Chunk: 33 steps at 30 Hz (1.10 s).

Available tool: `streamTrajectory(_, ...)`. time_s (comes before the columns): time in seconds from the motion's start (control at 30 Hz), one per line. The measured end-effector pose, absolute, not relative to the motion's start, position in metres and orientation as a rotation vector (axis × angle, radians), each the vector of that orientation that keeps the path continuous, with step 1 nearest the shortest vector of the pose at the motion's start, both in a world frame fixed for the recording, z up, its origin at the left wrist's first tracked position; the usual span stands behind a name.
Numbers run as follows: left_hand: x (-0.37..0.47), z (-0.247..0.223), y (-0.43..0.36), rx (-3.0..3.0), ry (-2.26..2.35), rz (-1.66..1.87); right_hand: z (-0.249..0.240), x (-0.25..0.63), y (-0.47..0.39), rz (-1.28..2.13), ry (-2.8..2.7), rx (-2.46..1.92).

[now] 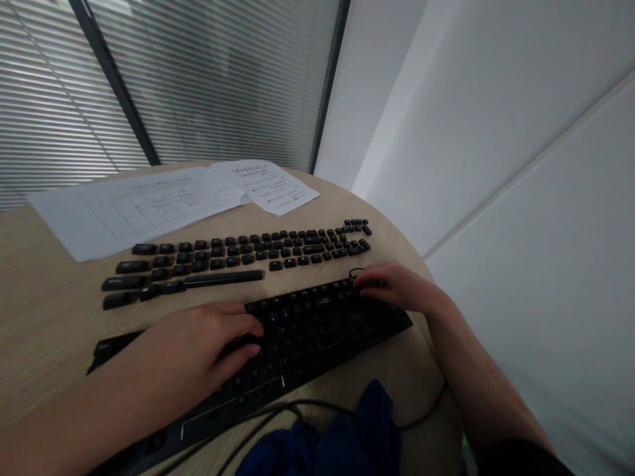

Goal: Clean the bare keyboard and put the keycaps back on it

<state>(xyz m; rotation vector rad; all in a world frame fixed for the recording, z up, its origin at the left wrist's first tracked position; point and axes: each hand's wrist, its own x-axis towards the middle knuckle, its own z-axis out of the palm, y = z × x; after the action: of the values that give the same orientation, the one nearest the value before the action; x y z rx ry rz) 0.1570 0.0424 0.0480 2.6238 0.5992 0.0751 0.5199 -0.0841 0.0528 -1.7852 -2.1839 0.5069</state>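
A black keyboard (370,322) lies at a slant across the table, many of its key positions bare and its upper rows still holding keys. My left hand (211,340) rests over its left-middle part, thumb and fingers curled inward close together; whatever may be between them is too dark to make out. At the far right end, my right hand (391,285) has its fingertips pressed together at the upper key rows. A thin dark wire loop (356,272) shows beside those fingertips. Loose black keycaps (238,250) stand in rows behind the keyboard, with a long spacebar (223,279) in the nearest row.
Printed paper sheets (163,201) lie at the back of the round wooden table (40,317). A dark cable (317,403) runs along the front, by a bunched blue cloth (347,443). Window blinds (223,79) and a white wall (520,165) stand beyond.
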Motion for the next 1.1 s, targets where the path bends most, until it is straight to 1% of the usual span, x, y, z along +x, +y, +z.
streamTrajectory(0.43, 0.155, 0.045, 0.042, 2.67, 0.579, 0.119, 0.056, 0.514, -0.089, 0.363, -2.286, -1.837)
streamTrajectory(0.67, 0.154, 0.043, 0.041, 2.688, 0.578, 0.157, 0.062, 0.494, -0.09, 0.205, -2.378, -1.977)
streamTrajectory(0.87, 0.154, 0.044, 0.041, 2.706, 0.567, 0.164, 0.069, 0.481, -0.089, 0.146, -2.376, -2.092)
streamTrajectory(1.1, 0.156, 0.045, 0.042, 2.693, 0.563, 0.178, 0.067, 0.48, -0.085, 0.078, -2.465, -2.163)
